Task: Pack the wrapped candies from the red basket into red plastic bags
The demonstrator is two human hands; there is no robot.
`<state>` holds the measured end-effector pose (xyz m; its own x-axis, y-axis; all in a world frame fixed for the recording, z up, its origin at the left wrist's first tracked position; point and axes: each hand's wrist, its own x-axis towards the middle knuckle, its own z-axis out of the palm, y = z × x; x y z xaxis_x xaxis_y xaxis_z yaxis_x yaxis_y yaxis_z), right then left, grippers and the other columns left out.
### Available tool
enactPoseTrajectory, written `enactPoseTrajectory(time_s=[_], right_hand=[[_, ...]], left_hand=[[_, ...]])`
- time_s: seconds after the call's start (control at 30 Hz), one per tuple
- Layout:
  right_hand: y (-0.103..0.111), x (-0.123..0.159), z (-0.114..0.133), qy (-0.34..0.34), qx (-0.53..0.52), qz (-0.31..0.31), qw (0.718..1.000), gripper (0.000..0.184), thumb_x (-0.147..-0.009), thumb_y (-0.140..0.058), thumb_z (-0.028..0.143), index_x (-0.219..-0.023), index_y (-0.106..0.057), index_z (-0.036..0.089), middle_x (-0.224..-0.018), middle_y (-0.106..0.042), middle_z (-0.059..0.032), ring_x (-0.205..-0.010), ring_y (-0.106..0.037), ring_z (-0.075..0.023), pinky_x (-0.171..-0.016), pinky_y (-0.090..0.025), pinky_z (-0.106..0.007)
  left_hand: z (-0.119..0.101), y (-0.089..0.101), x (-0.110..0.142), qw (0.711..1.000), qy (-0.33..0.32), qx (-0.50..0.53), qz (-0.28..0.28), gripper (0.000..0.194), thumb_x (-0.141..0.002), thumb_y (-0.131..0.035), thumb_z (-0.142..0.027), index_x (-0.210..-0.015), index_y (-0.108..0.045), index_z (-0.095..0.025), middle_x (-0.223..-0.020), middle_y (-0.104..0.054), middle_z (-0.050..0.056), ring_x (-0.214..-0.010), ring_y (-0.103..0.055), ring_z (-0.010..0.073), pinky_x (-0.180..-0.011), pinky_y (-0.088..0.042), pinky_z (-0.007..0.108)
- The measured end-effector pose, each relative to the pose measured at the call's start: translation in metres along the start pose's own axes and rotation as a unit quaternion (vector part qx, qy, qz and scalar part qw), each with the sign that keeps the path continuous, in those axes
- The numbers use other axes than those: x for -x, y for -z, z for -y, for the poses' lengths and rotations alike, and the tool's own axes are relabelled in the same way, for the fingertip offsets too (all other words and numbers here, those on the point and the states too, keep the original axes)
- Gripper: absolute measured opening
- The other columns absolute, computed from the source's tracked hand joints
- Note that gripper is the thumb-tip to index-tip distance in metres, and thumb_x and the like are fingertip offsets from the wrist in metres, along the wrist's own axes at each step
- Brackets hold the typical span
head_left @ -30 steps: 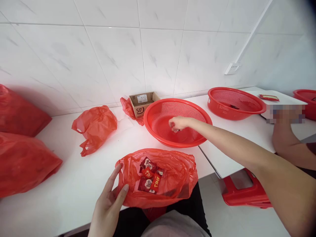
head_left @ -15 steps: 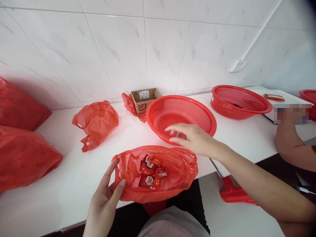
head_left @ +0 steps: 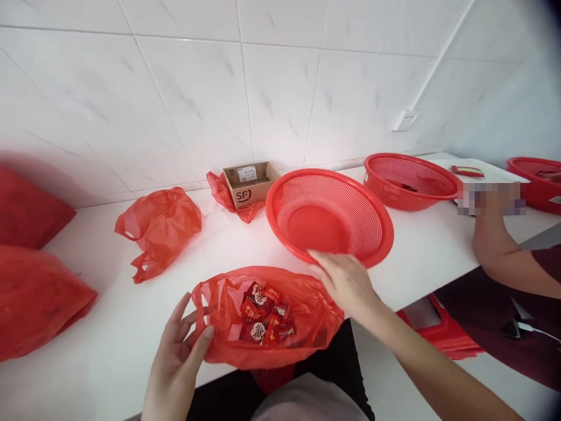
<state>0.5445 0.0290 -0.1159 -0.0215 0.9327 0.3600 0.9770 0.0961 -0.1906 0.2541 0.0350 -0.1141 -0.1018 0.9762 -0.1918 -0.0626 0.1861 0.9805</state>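
My left hand (head_left: 177, 354) holds the left edge of a red plastic bag (head_left: 228, 356) by its handle, fingers behind and thumb in front. The bag lies open at the table's front edge, with several small red and dark-red wrapped packets (head_left: 256, 332) inside. My right hand (head_left: 346, 283) is closed on the near rim of a red perforated plastic basket (head_left: 324, 225), just beyond the bag. The basket sits tilted, with nothing seen inside. My right fingertips are partly hidden by the hand.
Behind stand a cardboard box (head_left: 252, 190) and another red basket (head_left: 409, 184) with a dark item in it. A crumpled red bag (head_left: 164, 228) lies left of centre; filled red bags (head_left: 39, 301) sit at far left. At right a co-worker's arm (head_left: 497, 234) rests near a further basket (head_left: 537, 181).
My right hand has come down from over the basket onto its near rim. The basket has shifted right and tilted. My left hand keeps its hold on the bag; the view has turned slightly.
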Motion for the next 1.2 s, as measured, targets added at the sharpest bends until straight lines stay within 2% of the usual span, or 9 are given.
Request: enactPoseTrajectory(time_s=[0.13,0.23,0.4,0.53,0.63,0.8,0.9,1.03,1.2], right_hand=[[0.002,-0.036,-0.027,0.005,-0.053,-0.114,0.992,0.025,-0.096,-0.05,0.028,-0.116,-0.065,0.021,-0.111,-0.071,-0.0084,-0.098,-0.066,-0.025,-0.087,-0.048,-0.045],[0.005,-0.024,-0.015,-0.007,-0.147,-0.202,0.968,0.024,-0.095,-0.051,0.03,-0.116,-0.062,0.023,-0.12,-0.066,-0.0092,-0.114,-0.059,-0.0234,-0.098,-0.045,-0.042],[0.009,0.049,0.014,-0.088,-0.234,0.068,0.966,0.061,-0.085,-0.064,0.042,-0.139,-0.039,0.027,-0.14,-0.051,-0.0119,-0.125,-0.053,-0.0282,-0.1,-0.047,-0.046],[0.014,0.066,-0.012,-0.159,-0.321,0.237,0.903,0.032,-0.09,-0.053,0.036,-0.121,-0.053,0.028,-0.102,-0.071,-0.0079,-0.086,-0.07,-0.0251,-0.073,-0.058,-0.042],[0.037,0.028,-0.037,-0.172,-0.417,0.262,0.853,0.024,-0.09,-0.051,0.034,-0.108,-0.057,0.02,-0.076,-0.066,-0.0032,-0.059,-0.064,-0.0167,-0.054,-0.054,-0.03],[0.103,-0.072,-0.021,-0.11,-0.387,0.113,0.908,0.014,-0.081,-0.056,0.018,-0.095,-0.059,0.019,-0.078,-0.065,-0.0026,-0.06,-0.062,-0.0127,-0.053,-0.051,-0.025],[0.131,-0.11,0.009,-0.035,-0.407,0.036,0.912,0.015,-0.083,-0.054,0.015,-0.096,-0.059,0.021,-0.085,-0.067,-0.0029,-0.07,-0.065,-0.0146,-0.059,-0.054,-0.027],[0.147,-0.143,0.029,0.013,-0.335,0.119,0.934,0.01,-0.077,-0.061,0.008,-0.08,-0.061,0.018,-0.07,-0.065,-0.0029,-0.057,-0.063,-0.0158,-0.05,-0.051,-0.028],[0.167,-0.182,0.03,0.012,-0.373,0.093,0.923,0.011,-0.075,-0.068,0.006,-0.08,-0.063,0.016,-0.062,-0.059,0.0003,-0.051,-0.06,-0.0117,-0.048,-0.049,-0.024]], left_hand=[[0.003,0.005,-0.009,0.999,-0.006,0.043,-0.015,0.072,-0.068,-0.081,-0.039,-0.134,-0.053,-0.029,-0.101,-0.069,0.002,-0.097,-0.065,0.0183,-0.078,-0.054,0.021],[0.001,0.012,-0.012,0.994,-0.005,0.1,-0.042,0.067,-0.065,-0.083,-0.033,-0.127,-0.06,-0.027,-0.087,-0.068,-0.001,-0.085,-0.064,0.0131,-0.074,-0.052,0.017],[0.008,0.03,-0.004,0.99,0.068,0.121,-0.006,0.044,-0.067,-0.082,-0.031,-0.11,-0.07,-0.025,-0.088,-0.072,-0.001,-0.083,-0.065,0.0132,-0.076,-0.053,0.019],[0.01,0.047,-0.011,0.991,0.117,0.027,0.053,0.026,-0.064,-0.082,-0.04,-0.08,-0.076,-0.021,-0.085,-0.074,0.005,-0.09,-0.066,0.0263,-0.083,-0.055,0.036],[-0.025,0.046,-0.031,0.997,0.021,0.068,-0.009,0.012,-0.064,-0.082,-0.038,-0.068,-0.073,-0.03,-0.079,-0.073,-0.002,-0.092,-0.064,0.0249,-0.089,-0.052,0.038],[-0.133,0.008,-0.047,0.963,-0.158,0.182,0.119,0.004,-0.074,-0.076,-0.023,-0.078,-0.075,-0.022,-0.081,-0.07,-0.002,-0.074,-0.058,0.0118,-0.074,-0.05,0.025],[-0.176,-0.015,-0.038,0.938,-0.273,0.167,0.131,0.013,-0.082,-0.068,-0.017,-0.093,-0.076,-0.017,-0.091,-0.069,0.002,-0.076,-0.057,0.0103,-0.072,-0.048,0.023],[-0.187,-0.024,-0.039,0.95,-0.256,0.083,0.16,0.02,-0.081,-0.071,-0.021,-0.1,-0.076,-0.019,-0.088,-0.067,0.002,-0.074,-0.054,0.0105,-0.069,-0.046,0.023],[-0.181,-0.016,-0.059,0.951,-0.279,0.057,0.119,0.031,-0.075,-0.074,-0.026,-0.106,-0.074,-0.027,-0.091,-0.065,0.001,-0.078,-0.055,0.0132,-0.07,-0.045,0.026]])
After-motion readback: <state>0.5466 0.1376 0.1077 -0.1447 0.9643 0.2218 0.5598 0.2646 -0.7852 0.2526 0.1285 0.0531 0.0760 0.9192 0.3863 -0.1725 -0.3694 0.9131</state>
